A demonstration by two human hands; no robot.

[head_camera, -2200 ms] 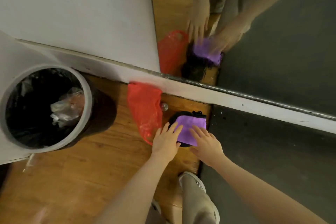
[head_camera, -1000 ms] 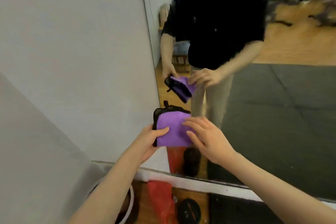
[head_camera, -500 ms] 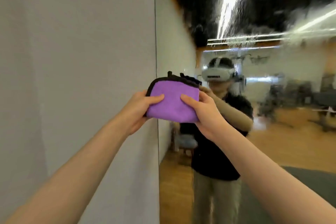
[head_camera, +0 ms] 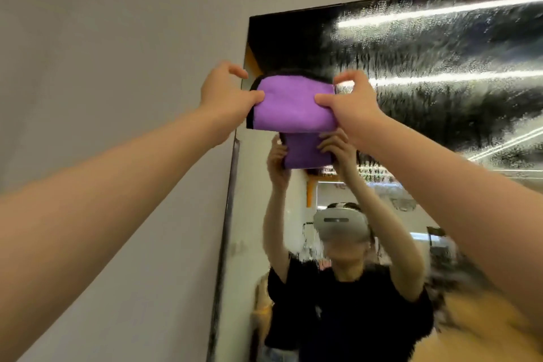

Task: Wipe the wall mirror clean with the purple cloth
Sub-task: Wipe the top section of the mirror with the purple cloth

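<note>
So I pinch the folded purple cloth (head_camera: 293,103) between both hands, left hand (head_camera: 226,97) and right hand (head_camera: 349,106) at its short ends, its long axis level. The wall mirror (head_camera: 440,82) lies just beyond my knuckles, its spotted upper corner nearest my left.

We count two hands, left hand (head_camera: 224,97) and right hand (head_camera: 351,106), one cloth (head_camera: 293,107), one mirror (head_camera: 440,67)

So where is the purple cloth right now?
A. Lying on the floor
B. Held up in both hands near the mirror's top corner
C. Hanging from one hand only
B: the left hand and right hand each grip a side of the purple cloth by the mirror's upper left corner.
</note>
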